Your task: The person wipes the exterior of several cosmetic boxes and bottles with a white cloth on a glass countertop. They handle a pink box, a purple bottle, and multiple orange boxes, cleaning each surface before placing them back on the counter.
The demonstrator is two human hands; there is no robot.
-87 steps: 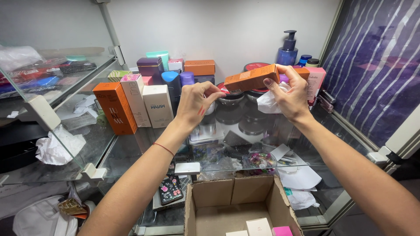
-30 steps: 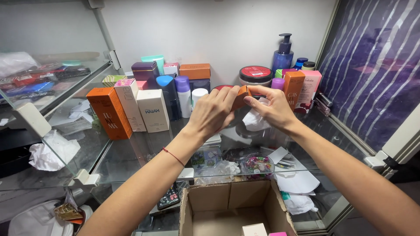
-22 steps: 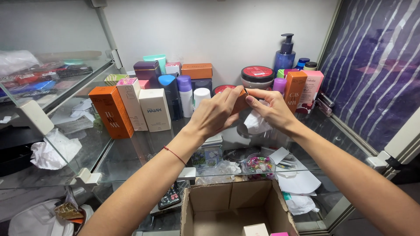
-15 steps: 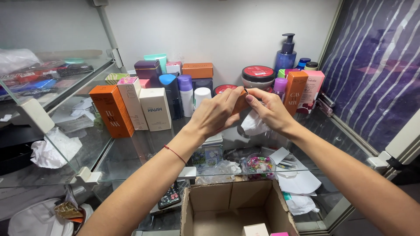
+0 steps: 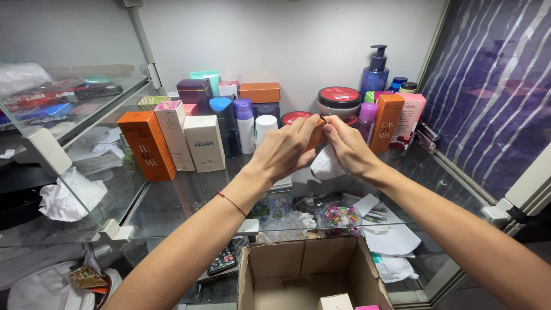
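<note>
Glass shelf (image 5: 189, 201) carries boxed cosmetics. Both hands have dropped from 12 o'clock to centre, above the shelf. Left hand (image 5: 284, 150) and right hand (image 5: 347, 148) now close together around the small orange box (image 5: 317, 133) (mostly hidden), fingertips working its end.

Two hands (image 5: 287, 150), one small orange box (image 5: 317, 133) between them, two tall orange cartons (image 5: 146, 144), one cardboard box (image 5: 304, 275), one pump bottle (image 5: 376, 68).
</note>
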